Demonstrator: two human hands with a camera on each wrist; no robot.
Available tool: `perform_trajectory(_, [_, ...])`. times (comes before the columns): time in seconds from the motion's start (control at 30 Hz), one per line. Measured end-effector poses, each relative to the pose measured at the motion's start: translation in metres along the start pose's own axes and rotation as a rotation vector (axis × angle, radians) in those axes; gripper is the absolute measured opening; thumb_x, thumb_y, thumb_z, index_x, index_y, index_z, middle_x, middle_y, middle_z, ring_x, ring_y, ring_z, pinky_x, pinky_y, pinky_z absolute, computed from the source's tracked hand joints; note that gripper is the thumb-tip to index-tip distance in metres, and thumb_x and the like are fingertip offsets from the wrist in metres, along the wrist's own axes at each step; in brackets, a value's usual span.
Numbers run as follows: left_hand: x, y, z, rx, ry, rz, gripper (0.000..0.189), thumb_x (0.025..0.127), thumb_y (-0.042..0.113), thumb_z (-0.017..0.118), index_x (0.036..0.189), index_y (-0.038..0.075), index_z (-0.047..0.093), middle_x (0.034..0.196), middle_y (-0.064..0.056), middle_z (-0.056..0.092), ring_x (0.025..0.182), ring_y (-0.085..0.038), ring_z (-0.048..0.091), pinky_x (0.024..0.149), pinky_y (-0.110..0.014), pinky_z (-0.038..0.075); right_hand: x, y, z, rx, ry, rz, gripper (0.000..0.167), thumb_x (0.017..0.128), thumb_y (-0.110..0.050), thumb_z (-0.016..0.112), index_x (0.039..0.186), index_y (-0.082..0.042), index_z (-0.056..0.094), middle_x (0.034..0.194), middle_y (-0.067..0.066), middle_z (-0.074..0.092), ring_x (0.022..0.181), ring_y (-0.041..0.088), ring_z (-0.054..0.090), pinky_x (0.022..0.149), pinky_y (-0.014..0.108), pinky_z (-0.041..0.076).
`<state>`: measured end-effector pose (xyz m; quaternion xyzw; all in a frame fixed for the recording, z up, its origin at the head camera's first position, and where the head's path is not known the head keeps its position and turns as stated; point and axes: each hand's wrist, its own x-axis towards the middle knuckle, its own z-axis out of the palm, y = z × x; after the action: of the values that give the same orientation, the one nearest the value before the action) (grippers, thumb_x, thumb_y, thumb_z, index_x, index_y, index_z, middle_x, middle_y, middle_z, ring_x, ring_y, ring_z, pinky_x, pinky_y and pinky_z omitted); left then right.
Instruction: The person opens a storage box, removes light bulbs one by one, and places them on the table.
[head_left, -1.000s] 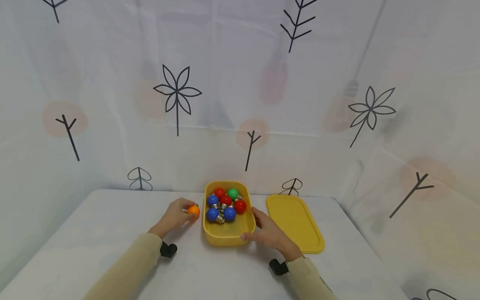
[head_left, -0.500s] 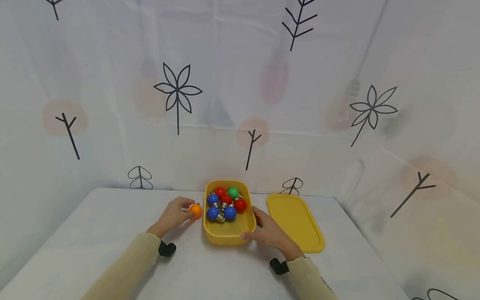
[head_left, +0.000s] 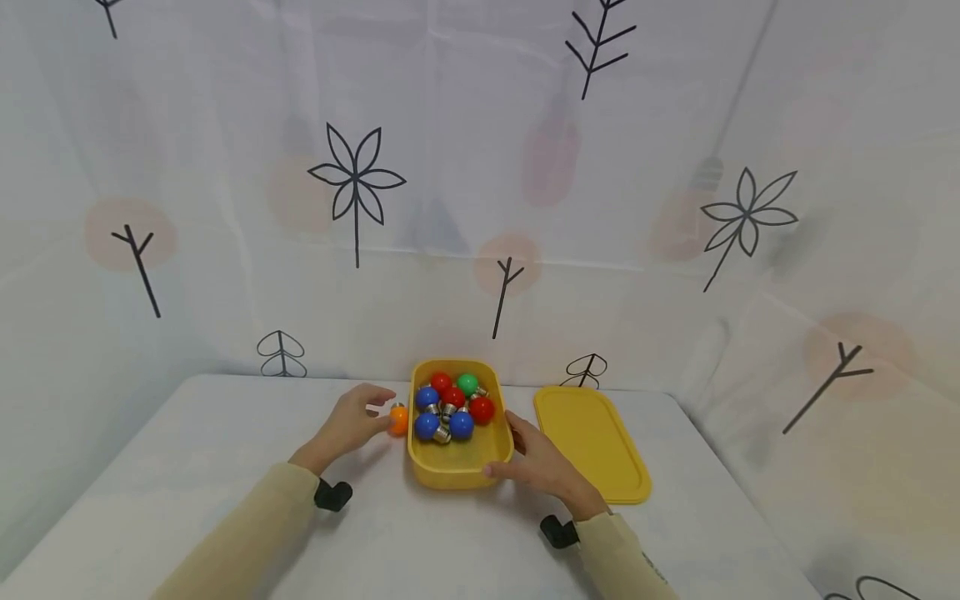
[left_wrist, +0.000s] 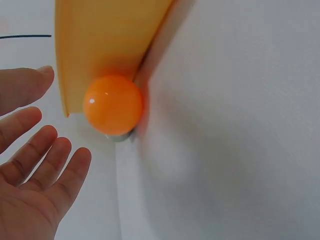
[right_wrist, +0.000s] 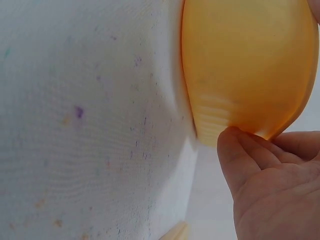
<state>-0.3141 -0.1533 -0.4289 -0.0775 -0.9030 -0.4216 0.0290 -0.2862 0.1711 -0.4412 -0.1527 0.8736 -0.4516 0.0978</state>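
Note:
My left hand is beside the box's left wall, fingers spread and apart from the orange light bulb in the left wrist view. That bulb sits on the table against the outside of the yellow plastic box, its metal base pointing away. Inside the box lie several round bulbs: blue bulbs, red bulbs and a green bulb. My right hand holds the box at its near right corner, thumb on the front rim, fingers against the right wall.
A yellow lid lies flat on the white table, right of the box. Behind the table hangs a white cloth printed with plants. Black wrist mounts stick out under both sleeves.
My left hand has moved the orange bulb right, up against the box, and let go of it, its fingers opening. The right hand stays on the box.

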Motion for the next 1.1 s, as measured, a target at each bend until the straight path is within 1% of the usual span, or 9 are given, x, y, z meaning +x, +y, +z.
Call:
perform_trajectory(0.23, [-0.002,0.021,0.002,-0.023,0.013,0.079,0.039,0.084,0.013,0.073,0.121,0.008,0.063,0.121,-0.011,0.058,0.110,-0.030,0.058,0.090,-0.041,0.052,0.000,-0.001,0.000,0.000,0.003,-0.002,0.104,0.074,-0.046,0.078,0.152,-0.008,0.020,0.153,0.010,0.030,0.134,0.032,0.038,0.104,0.049,0.038])
perform_trajectory(0.4, [-0.001,0.034,0.009,-0.052,-0.022,0.171,0.041,0.083,0.010,0.074,0.122,0.003,0.063,0.121,-0.012,0.057,0.110,-0.032,0.057,0.093,-0.043,0.050,0.000,0.000,-0.001,0.010,0.002,-0.009,0.104,0.074,-0.044,0.079,0.152,-0.008,0.020,0.153,0.010,0.029,0.134,0.032,0.038,0.104,0.050,0.038])
perform_trajectory(0.47, [0.000,0.037,0.013,-0.043,-0.048,0.221,0.041,0.083,0.008,0.074,0.122,0.002,0.063,0.120,-0.014,0.057,0.110,-0.033,0.056,0.093,-0.044,0.049,0.000,0.000,-0.001,0.011,0.002,-0.010,0.104,0.074,-0.044,0.079,0.152,-0.008,0.020,0.153,0.010,0.029,0.134,0.032,0.038,0.104,0.049,0.038])
perform_trajectory(0.57, [0.002,0.042,0.020,0.001,-0.073,0.288,0.040,0.082,0.009,0.074,0.120,0.002,0.064,0.118,-0.014,0.058,0.110,-0.032,0.054,0.095,-0.045,0.048,0.000,0.001,-0.001,0.014,0.000,-0.011,0.104,0.075,-0.044,0.079,0.152,-0.008,0.020,0.154,0.010,0.029,0.134,0.031,0.038,0.105,0.049,0.038])
perform_trajectory(0.67, [0.006,0.046,0.029,0.025,-0.089,0.339,0.038,0.081,0.009,0.075,0.118,0.004,0.065,0.117,-0.013,0.059,0.108,-0.033,0.054,0.094,-0.046,0.047,0.000,0.001,-0.001,0.015,-0.003,-0.013,0.104,0.075,-0.043,0.079,0.152,-0.008,0.020,0.154,0.009,0.029,0.135,0.031,0.038,0.105,0.049,0.037])
perform_trajectory(0.8, [0.012,0.052,0.041,0.041,-0.128,0.348,0.038,0.082,0.012,0.075,0.118,0.007,0.065,0.117,-0.011,0.058,0.106,-0.033,0.054,0.093,-0.046,0.048,-0.001,0.001,-0.001,0.012,-0.004,-0.014,0.103,0.075,-0.044,0.078,0.152,-0.008,0.020,0.154,0.009,0.029,0.135,0.031,0.038,0.106,0.049,0.037])
perform_trajectory(0.93, [0.020,0.054,0.051,0.069,-0.171,0.343,0.040,0.084,0.017,0.075,0.121,0.005,0.063,0.116,-0.010,0.058,0.103,-0.032,0.054,0.092,-0.042,0.048,-0.001,0.002,-0.001,0.014,-0.002,-0.015,0.103,0.075,-0.045,0.078,0.152,-0.008,0.020,0.154,0.010,0.029,0.134,0.032,0.038,0.105,0.050,0.036])
perform_trajectory(1.03, [0.024,0.057,0.056,0.078,-0.198,0.337,0.042,0.084,0.017,0.075,0.121,0.003,0.062,0.115,-0.013,0.058,0.099,-0.031,0.054,0.089,-0.040,0.048,-0.001,0.002,-0.001,0.017,-0.003,-0.017,0.103,0.075,-0.045,0.078,0.152,-0.009,0.020,0.154,0.010,0.029,0.134,0.032,0.038,0.106,0.050,0.036])
perform_trajectory(1.1, [0.026,0.058,0.058,0.093,-0.210,0.332,0.042,0.084,0.018,0.075,0.121,0.004,0.063,0.115,-0.012,0.059,0.099,-0.029,0.054,0.089,-0.040,0.048,-0.001,0.002,-0.001,0.017,-0.003,-0.017,0.103,0.075,-0.046,0.078,0.152,-0.009,0.021,0.154,0.010,0.028,0.135,0.031,0.038,0.106,0.050,0.036])
